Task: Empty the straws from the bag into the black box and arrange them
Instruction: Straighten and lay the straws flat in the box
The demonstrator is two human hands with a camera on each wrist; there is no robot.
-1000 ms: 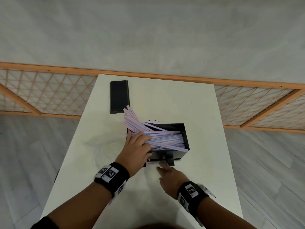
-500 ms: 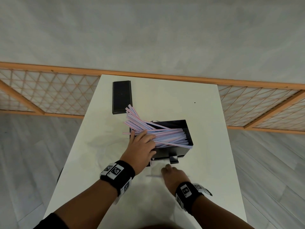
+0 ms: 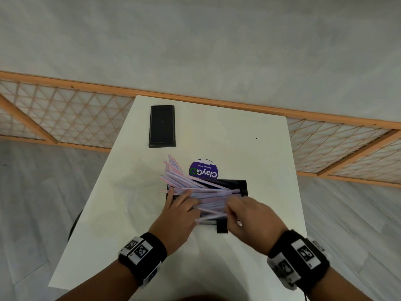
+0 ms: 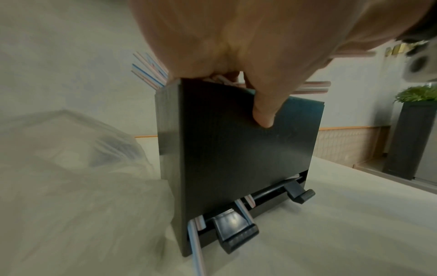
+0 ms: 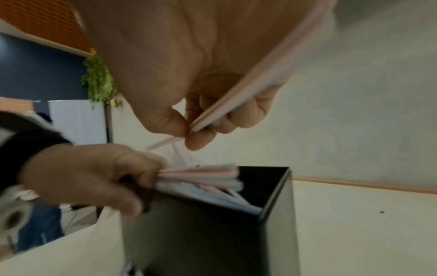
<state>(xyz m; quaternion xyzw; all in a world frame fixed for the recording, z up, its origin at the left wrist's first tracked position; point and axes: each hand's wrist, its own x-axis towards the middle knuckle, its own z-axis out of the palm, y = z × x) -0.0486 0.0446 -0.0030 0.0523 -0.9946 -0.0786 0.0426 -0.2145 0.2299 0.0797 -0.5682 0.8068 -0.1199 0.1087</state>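
Observation:
The black box (image 3: pixel 242 185) stands mid-table, with pink and blue striped straws (image 3: pixel 191 185) lying askew across its top and fanning out past its far left corner. My left hand (image 3: pixel 181 200) grips the box's near wall (image 4: pixel 236 158), thumb (image 4: pixel 264 114) on the outside and fingers over the straws inside. My right hand (image 3: pixel 233 206) hovers over the box's right part and pinches a few straws (image 5: pixel 236 93) between thumb and fingers. A few straws (image 4: pixel 196 248) poke out of the slot at the box's foot. The clear bag (image 4: pixel 71 158) lies crumpled left of the box.
A black lid (image 3: pixel 162 126) lies flat at the far left of the white table (image 3: pixel 249 137). A round purple ClayGo label (image 3: pixel 204 172) shows just behind the box. Two black levers (image 4: pixel 236 231) stick out at the box's foot. A lattice rail runs behind the table.
My right hand has come up from the table in front of the box and now pinches straws over it. The left hand stays on the box. The purple label has come into sight.

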